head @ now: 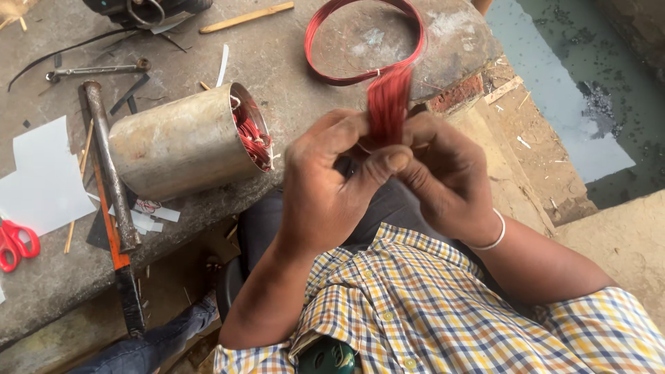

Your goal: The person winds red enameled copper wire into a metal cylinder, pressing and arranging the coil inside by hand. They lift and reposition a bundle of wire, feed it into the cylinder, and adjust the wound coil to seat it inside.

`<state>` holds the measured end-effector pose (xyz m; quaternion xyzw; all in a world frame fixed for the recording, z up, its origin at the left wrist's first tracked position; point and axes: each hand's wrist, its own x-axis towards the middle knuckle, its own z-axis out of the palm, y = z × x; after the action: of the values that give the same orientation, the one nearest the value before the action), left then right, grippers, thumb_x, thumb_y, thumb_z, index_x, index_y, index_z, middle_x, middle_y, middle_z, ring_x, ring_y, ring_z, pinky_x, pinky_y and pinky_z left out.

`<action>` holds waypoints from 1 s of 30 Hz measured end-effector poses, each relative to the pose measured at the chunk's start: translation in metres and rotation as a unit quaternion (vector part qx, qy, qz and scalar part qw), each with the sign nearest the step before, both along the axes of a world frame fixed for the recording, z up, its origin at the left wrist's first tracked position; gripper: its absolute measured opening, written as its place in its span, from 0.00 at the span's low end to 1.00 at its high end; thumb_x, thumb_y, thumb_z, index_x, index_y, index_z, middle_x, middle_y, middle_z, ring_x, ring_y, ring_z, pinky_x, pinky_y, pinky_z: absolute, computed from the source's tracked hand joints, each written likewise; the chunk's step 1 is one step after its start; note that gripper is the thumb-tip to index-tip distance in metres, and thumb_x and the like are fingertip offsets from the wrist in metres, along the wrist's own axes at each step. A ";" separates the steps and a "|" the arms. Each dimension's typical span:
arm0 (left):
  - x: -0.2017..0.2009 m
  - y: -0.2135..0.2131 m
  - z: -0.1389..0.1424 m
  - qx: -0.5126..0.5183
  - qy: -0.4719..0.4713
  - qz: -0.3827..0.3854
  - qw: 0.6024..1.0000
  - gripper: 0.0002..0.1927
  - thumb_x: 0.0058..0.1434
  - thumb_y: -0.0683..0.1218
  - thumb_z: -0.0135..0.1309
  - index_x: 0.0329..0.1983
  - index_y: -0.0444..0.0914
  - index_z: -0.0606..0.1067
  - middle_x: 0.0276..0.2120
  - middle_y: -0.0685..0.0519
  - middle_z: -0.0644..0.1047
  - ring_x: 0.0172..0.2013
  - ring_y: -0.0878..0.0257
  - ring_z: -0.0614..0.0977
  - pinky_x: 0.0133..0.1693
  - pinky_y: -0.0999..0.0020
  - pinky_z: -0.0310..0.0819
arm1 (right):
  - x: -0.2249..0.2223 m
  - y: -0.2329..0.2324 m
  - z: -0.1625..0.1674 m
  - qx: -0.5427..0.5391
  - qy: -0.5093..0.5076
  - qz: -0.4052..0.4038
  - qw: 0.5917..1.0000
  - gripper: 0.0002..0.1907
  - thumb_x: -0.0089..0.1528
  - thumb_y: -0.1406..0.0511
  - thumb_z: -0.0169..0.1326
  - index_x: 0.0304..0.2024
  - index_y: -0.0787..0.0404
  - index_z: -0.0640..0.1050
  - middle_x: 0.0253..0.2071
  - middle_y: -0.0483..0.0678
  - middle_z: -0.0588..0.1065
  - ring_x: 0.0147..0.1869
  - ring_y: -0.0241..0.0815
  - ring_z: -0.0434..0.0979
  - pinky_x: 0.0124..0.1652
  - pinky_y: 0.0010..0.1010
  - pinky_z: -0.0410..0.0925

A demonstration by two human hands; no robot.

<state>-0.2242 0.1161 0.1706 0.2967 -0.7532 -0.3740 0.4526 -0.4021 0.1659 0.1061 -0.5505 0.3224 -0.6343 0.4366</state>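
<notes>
A loop of red enamelled wire (325,66) lies on the grey concrete slab (277,55), and one end of it rises as a flattened bundle (388,104) between my hands. My left hand (332,180) pinches the bundle from the left with thumb and fingers. My right hand (447,176), a white bangle on its wrist, grips the same bundle from the right. Both hands are held above my lap, close to the camera. A metal cylinder (180,149) lying on its side left of my hands has red wire windings (253,135) inside its open end.
An iron rod (111,166) and a black-and-orange tool (121,273) lie left of the cylinder. White paper (41,176) and red-handled scissors (15,244) sit at the far left. A wooden stick (246,17) and a wrench (93,69) lie at the back. Right of the slab the ground drops away.
</notes>
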 end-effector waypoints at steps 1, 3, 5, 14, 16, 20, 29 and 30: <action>0.000 0.000 0.001 0.015 0.008 -0.013 1.000 0.21 0.68 0.57 0.60 0.49 0.35 0.81 0.40 0.51 0.81 0.36 0.67 0.83 0.39 0.75 0.80 | -0.001 0.001 0.002 -0.008 0.024 -0.007 1.000 0.06 0.74 0.70 0.56 0.50 0.67 0.73 0.46 0.48 0.73 0.48 0.33 0.73 0.48 0.22 0.70; 0.002 0.001 0.005 0.074 0.071 -0.062 0.993 0.19 0.69 0.56 0.61 0.48 0.35 0.80 0.38 0.53 0.80 0.37 0.68 0.82 0.41 0.75 0.78 | -0.002 0.000 0.006 -0.025 0.013 -0.008 1.000 0.05 0.75 0.70 0.55 0.50 0.66 0.72 0.47 0.48 0.74 0.48 0.33 0.75 0.49 0.22 0.71; 0.001 0.001 0.009 0.164 0.178 -0.133 0.961 0.20 0.67 0.56 0.62 0.50 0.37 0.77 0.41 0.55 0.79 0.42 0.70 0.82 0.46 0.75 0.80 | 0.000 0.000 0.011 -0.046 -0.024 0.000 0.999 0.07 0.75 0.68 0.54 0.51 0.64 0.71 0.48 0.48 0.74 0.49 0.33 0.76 0.50 0.23 0.71; 0.000 -0.004 0.009 0.060 0.076 -0.104 0.990 0.17 0.70 0.53 0.57 0.52 0.35 0.79 0.42 0.52 0.79 0.39 0.69 0.83 0.41 0.77 0.81 | 0.009 0.005 -0.008 0.018 0.041 0.059 0.997 0.13 0.72 0.62 0.51 0.49 0.68 0.75 0.46 0.47 0.76 0.43 0.33 0.75 0.42 0.23 0.70; 0.003 -0.009 0.008 0.062 0.069 -0.174 0.980 0.19 0.74 0.53 0.56 0.56 0.34 0.76 0.49 0.48 0.79 0.49 0.67 0.82 0.53 0.74 0.80 | 0.003 0.002 -0.013 0.009 0.025 0.077 0.997 0.12 0.73 0.61 0.51 0.46 0.66 0.75 0.45 0.47 0.76 0.44 0.33 0.77 0.43 0.24 0.73; 0.013 -0.018 0.010 0.240 0.097 -0.272 0.927 0.16 0.76 0.48 0.55 0.59 0.33 0.76 0.51 0.47 0.82 0.51 0.66 0.84 0.57 0.71 0.81 | -0.003 -0.007 -0.012 0.038 0.140 0.119 0.982 0.14 0.73 0.60 0.50 0.46 0.66 0.77 0.38 0.45 0.76 0.41 0.34 0.76 0.43 0.26 0.71; 0.009 -0.007 0.005 0.257 0.143 -0.240 0.925 0.08 0.78 0.44 0.54 0.52 0.33 0.77 0.46 0.50 0.82 0.42 0.70 0.81 0.49 0.76 0.80 | -0.014 -0.015 -0.015 -0.092 0.148 0.074 0.982 0.14 0.70 0.57 0.52 0.39 0.61 0.78 0.40 0.48 0.77 0.40 0.33 0.75 0.38 0.26 0.69; 0.007 -0.007 0.005 0.249 0.156 -0.236 0.926 0.08 0.78 0.44 0.54 0.51 0.34 0.77 0.47 0.51 0.82 0.42 0.71 0.81 0.49 0.76 0.81 | -0.012 -0.014 -0.021 -0.075 0.109 0.067 0.989 0.14 0.70 0.57 0.52 0.42 0.62 0.78 0.39 0.47 0.77 0.40 0.32 0.76 0.38 0.26 0.70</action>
<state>-0.2176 0.1096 0.1759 0.1510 -0.6042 -0.6870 0.3745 -0.4145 0.1519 0.0848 -0.6679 0.2823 -0.5619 0.3980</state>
